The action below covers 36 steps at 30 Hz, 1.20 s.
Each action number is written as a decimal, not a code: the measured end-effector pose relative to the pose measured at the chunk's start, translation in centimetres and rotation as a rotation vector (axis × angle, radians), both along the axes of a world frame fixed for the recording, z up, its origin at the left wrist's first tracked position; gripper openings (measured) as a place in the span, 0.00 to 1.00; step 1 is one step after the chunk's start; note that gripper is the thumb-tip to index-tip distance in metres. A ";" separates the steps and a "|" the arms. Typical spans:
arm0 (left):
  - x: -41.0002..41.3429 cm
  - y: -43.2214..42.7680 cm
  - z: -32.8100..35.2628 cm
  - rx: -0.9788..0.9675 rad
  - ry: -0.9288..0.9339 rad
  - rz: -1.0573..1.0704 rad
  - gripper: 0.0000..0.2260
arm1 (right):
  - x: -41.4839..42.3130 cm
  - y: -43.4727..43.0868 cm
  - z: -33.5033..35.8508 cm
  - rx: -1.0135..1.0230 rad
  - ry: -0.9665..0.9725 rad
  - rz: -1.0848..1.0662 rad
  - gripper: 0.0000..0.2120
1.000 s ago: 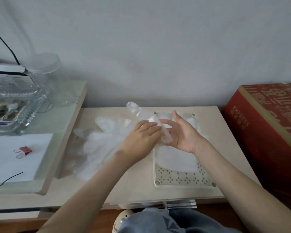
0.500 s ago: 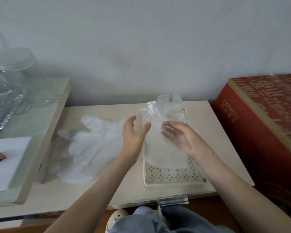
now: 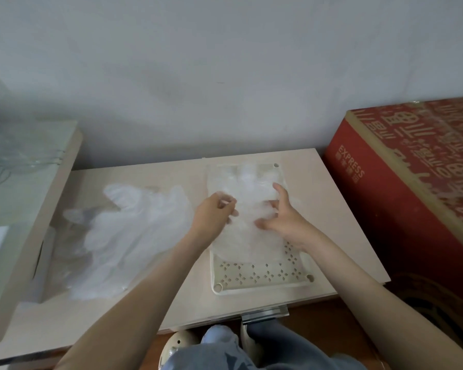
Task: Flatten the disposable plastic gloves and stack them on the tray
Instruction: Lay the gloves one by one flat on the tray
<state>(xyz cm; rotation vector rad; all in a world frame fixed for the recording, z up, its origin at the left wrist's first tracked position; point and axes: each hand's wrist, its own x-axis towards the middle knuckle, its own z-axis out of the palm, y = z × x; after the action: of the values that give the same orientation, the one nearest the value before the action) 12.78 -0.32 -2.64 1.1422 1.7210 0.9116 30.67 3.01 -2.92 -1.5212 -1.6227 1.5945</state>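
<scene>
Head cam, the only view I've got. Hands are apart, both on the same glove [image 3: 249, 236]. It lies on the tray [image 3: 262, 285], spread between them and running away from them toward the wall.

My left hand [image 3: 214, 217] has its fingers curled at the glove's left edge. Looks like a pinch on the film, though blur stops me being sure how much is caught. My right hand [image 3: 284, 214] is splayed, fingertips pressing down on the glove's right side, thumb low near the middle. It's not gripping anything.

Below the right wrist the tray's perforated end shows bare. The loose pile of gloves [image 3: 123, 231] sits well left of the left hand on the table [image 3: 171, 303], crumpled and waiting. A red carton [image 3: 412, 182] stands right of the right hand, off the table.

Handling, my read: thin film, next to no weight, floppy and clingy, so it prob traps air and creeps back up when let go. Best to hold it by an edge or the cuff w/ a light pinch, pin one side flat, then stroke w/ straight fingers from the middle outward. Pull hard and it'll likely stretch or drag whatever lies under it askew.
</scene>
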 end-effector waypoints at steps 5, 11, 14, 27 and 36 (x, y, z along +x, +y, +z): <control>-0.2 -0.1 -0.6 0.062 -0.156 -0.068 0.23 | 0.3 0.5 -0.7 0.144 -0.126 -0.109 0.34; -0.4 0.1 -0.2 0.052 -0.146 -0.168 0.31 | 1.2 1.0 -0.6 0.214 -0.097 -0.234 0.08; -0.7 0.3 -0.2 0.024 -0.140 -0.240 0.33 | 1.9 1.0 -0.9 0.183 -0.043 -0.300 0.10; -1.5 2.0 0.0 0.256 -0.297 -0.064 0.38 | 2.0 0.2 -0.9 0.152 -0.087 -0.401 0.03; -2.0 1.9 0.1 0.404 0.142 0.228 0.38 | 1.1 -1.3 -1.4 0.131 -0.155 -0.391 0.12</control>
<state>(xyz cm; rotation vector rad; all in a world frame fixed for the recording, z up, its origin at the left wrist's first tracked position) 10.81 1.61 -2.55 1.3111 1.8596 1.3954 31.76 1.67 -4.29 -1.7932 -1.3650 1.1652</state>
